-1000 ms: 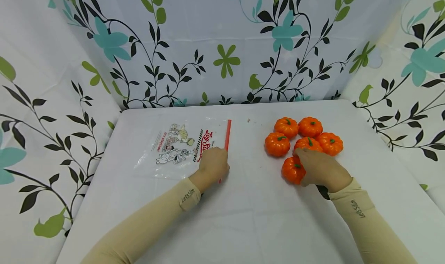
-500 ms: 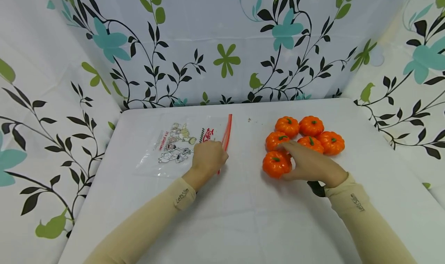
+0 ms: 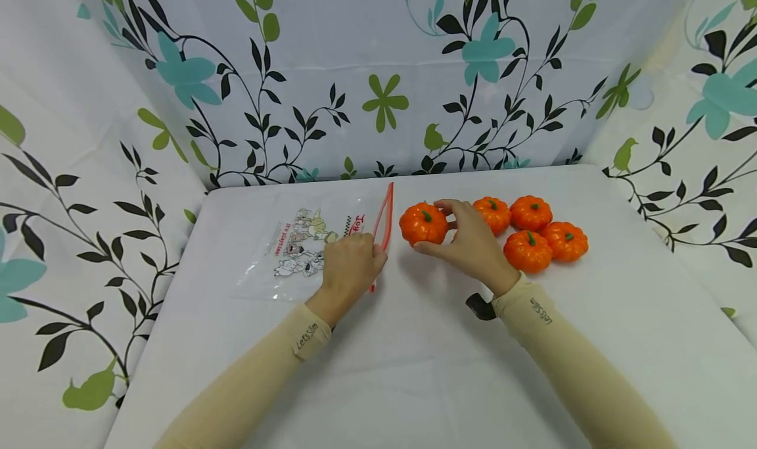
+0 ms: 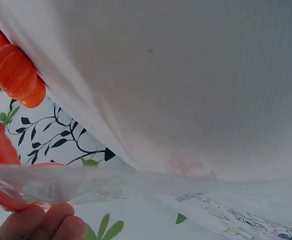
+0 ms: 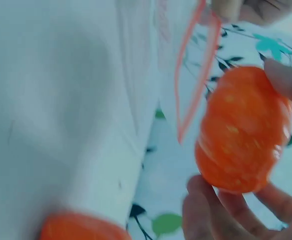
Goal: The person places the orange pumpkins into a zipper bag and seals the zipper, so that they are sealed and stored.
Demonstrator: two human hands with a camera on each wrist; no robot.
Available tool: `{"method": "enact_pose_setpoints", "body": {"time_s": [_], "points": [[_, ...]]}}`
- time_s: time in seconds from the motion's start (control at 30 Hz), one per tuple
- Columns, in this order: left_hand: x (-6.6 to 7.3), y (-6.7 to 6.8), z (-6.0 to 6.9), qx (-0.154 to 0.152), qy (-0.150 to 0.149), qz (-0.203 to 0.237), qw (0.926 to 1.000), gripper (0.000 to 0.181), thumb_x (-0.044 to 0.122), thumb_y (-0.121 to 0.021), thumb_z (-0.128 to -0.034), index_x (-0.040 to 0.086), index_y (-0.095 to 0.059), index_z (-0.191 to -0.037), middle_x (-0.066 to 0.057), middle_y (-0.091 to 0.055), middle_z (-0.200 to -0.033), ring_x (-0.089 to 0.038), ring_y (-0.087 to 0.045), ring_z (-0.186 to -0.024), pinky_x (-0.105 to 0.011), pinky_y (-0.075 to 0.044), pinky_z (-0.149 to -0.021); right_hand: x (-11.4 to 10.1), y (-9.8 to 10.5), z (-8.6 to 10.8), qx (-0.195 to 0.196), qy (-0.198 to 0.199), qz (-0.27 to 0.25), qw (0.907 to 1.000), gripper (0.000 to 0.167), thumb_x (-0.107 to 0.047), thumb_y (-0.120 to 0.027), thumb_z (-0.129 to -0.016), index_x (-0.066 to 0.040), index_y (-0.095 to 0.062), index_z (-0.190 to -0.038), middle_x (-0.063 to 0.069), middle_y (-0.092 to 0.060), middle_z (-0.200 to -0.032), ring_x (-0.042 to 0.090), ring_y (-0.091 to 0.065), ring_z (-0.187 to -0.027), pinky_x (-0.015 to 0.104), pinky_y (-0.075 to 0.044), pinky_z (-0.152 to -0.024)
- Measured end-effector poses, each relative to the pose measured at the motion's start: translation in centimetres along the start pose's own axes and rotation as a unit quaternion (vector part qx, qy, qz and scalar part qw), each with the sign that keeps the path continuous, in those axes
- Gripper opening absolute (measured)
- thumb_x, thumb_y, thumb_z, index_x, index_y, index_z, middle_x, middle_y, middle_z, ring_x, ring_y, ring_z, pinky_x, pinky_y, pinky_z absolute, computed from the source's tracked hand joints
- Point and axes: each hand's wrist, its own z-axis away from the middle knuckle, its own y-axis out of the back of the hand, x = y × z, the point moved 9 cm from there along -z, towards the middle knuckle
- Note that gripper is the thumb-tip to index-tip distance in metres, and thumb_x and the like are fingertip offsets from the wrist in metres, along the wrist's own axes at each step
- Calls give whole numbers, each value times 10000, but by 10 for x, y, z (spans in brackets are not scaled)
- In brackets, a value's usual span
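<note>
With my left hand (image 3: 350,261) I pinch the clear plastic bag (image 3: 304,245) at its mouth, where the red strips (image 3: 388,219) stand parted; printed figures cover its flat body on the white table (image 3: 414,350). My right hand (image 3: 473,248) holds an orange pumpkin (image 3: 423,224) between thumb and fingers, just outside that mouth. Four other pumpkins (image 3: 528,252) show in a cluster beyond my right hand, which stands between.

The head view looks forward and down; close wrist views share the bag (image 3: 301,245).
</note>
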Motion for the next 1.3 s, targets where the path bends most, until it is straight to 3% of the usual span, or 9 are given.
{"method": "enact_pose_setpoints", "body": {"time_s": [0.2,0.5,0.77,0.9,1.03,1.3], "points": [[4,2,0,143,-6,20,9999,206,161,-746,-813,56,-639,-672,-36,-565,-558,-191,-539,-437,-294,-422,-393,-4,-27,-14,40,-147,18,9999,930,-550,-823,-769,-106,-434,-1488,99,-504,-1395,274,-564,-1140,450,-533,-922],[0,10,2,609,-10,330,9976,212,138,-739,-797,68,-602,-650,-25,-522,-533,-190,-504,-426,-293,-408,-386,-9,-51,-24,-197,31,228,9995,855,-472,-802,-810,-72,-448,-1479,100,-517,-1439,305,-565,-1191,455,-503,-985],[-4,9,3,507,113,683,9963,148,135,-711,-806,69,-629,-703,-20,-569,-597,-160,-476,-427,-273,-406,-393,-6,-66,-31,-387,125,579,9975,824,-493,-796,-817,-88,-495,-1469,93,-531,-1428,296,-579,-1188,454,-506,-983],[-3,10,4,539,67,944,9941,108,115,-712,-802,67,-650,-729,-14,-582,-609,-141,-473,-432,-258,-403,-395,-5,-73,-34,-448,155,876,9950,830,-495,-794,-813,-110,-502,-1488,143,-496,-1404,270,-600,-1093,416,-556,-882],[-1,14,5,753,-55,1069,9914,92,101,-727,-785,69,-661,-729,-19,-614,-622,-143,-526,-449,-260,-435,-401,-7,-78,-37,-480,103,1090,9928,820,-474,-792,-815,-117,-507,-1496,168,-492,-1348,258,-595,-969,380,-563,-779],[4,18,6,925,-244,1427,9851,140,103,-706,-790,76,-620,-683,-92,-753,-842,-185,-660,-560,-248,-473,-432,-7,-87,-43,-460,-119,996,9939,836,-403,-789,-838,-72,-440,-1522,161,-499,-1354,283,-594,-1029,440,-549,-912]]}}
